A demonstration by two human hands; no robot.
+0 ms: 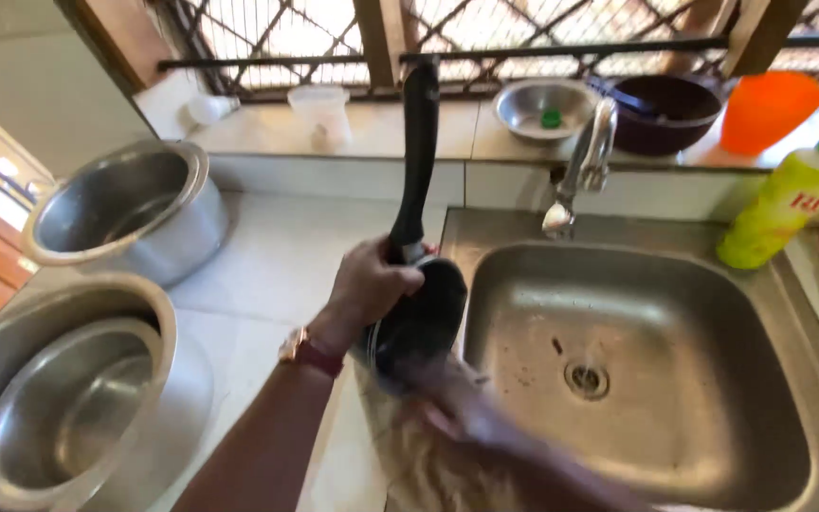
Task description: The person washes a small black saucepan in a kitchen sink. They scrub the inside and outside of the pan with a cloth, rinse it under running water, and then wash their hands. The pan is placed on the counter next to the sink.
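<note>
My left hand (367, 284) grips a black frying pan (424, 318) where its long handle (419, 152) meets the pan. The handle points up toward the window. The pan hangs on edge over the left rim of the steel sink (637, 370). My right hand (457, 403) is a blur against the pan's underside, and whether it holds anything I cannot tell. A watch with a dark red strap (310, 353) sits on my left wrist.
A steel tap (580, 171) stands behind the sink. A yellow dish-soap bottle (784, 199) is at the right. Steel pots (125, 204) (68, 398) sit on the left counter. A steel bowl (542, 104), dark bowl (665, 109), orange jug (765, 109) and plastic cup (322, 109) line the sill.
</note>
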